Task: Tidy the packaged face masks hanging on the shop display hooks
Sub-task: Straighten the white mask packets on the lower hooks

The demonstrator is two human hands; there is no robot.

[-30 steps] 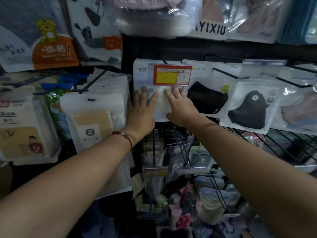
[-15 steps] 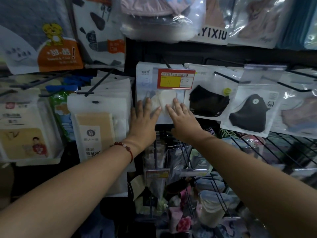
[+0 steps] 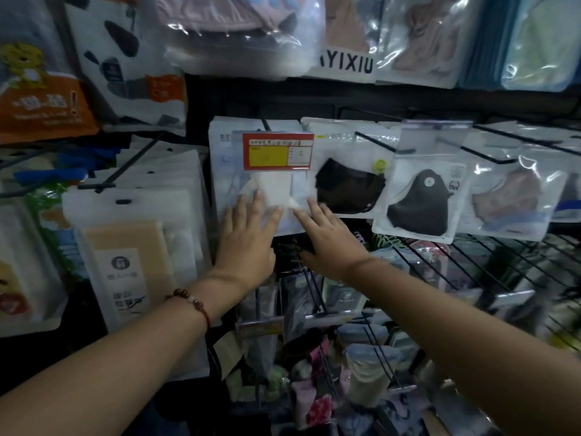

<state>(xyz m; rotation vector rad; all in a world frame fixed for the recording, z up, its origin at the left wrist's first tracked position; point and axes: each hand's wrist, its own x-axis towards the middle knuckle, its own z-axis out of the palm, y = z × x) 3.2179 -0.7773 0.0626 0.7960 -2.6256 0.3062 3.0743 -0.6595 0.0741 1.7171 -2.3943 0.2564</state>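
A stack of white mask packets (image 3: 234,171) hangs on a hook behind a red and yellow price tag (image 3: 278,151). My left hand (image 3: 248,239) lies flat with straight fingers on the lower left of the front packet. My right hand (image 3: 327,234) presses its lower right corner with spread, straight fingers. To the right hang a packet with a black mask (image 3: 349,184), another with a black valved mask (image 3: 419,202) and one with a pinkish mask (image 3: 509,199).
Beige and white packets (image 3: 132,247) hang thickly at the left on a long black hook (image 3: 132,162). Larger bags (image 3: 239,33) hang overhead. Black wire hooks (image 3: 490,143) jut out at the right. Below sits a wire rack (image 3: 345,325) of small items.
Both hands have slid down the white packet toward its bottom edge, staying flat on it. The view has shifted slightly.
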